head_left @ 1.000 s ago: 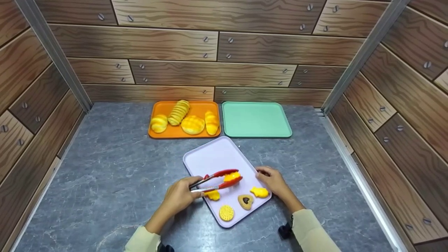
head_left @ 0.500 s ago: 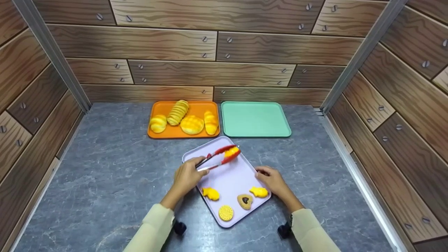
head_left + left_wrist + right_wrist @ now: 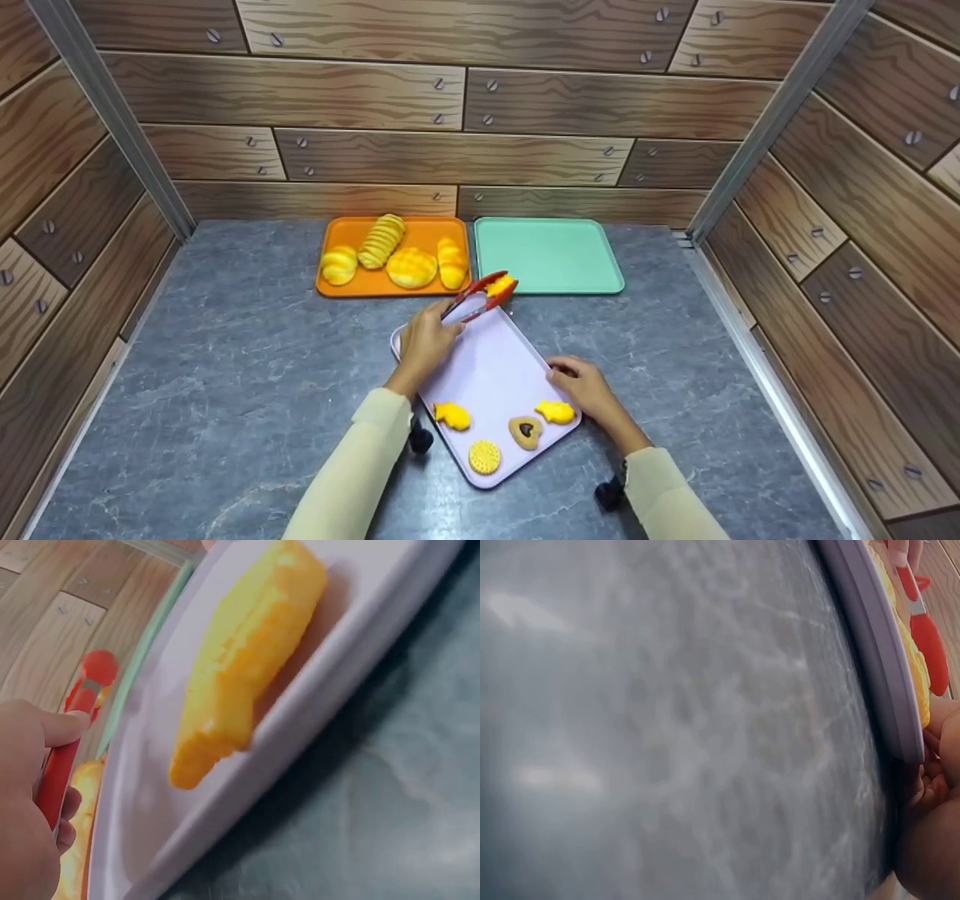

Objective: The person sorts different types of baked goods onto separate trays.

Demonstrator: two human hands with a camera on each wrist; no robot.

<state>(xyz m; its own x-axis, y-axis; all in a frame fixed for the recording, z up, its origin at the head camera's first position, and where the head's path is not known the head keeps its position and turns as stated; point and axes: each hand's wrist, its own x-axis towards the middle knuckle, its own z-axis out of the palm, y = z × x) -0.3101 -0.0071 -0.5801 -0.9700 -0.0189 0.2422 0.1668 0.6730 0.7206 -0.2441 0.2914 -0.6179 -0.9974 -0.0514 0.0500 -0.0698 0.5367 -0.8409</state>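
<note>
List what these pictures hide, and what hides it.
Head view: part of the gripped yellow piece, behind red-tipped metal tongs.
Left wrist view: part of the golden bread, behind the left hand.
Right wrist view: part of a yellow shape, behind the lilac rectangular tray.

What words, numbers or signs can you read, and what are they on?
None: I can't find any words, numbers or signs to read.
The tongs, purple tray, orange tray and green tray show no writing.
The round cookie shows dots, no letters I can make out.
The walls show none either.
The black things by the sleeves are too small to check.
</note>
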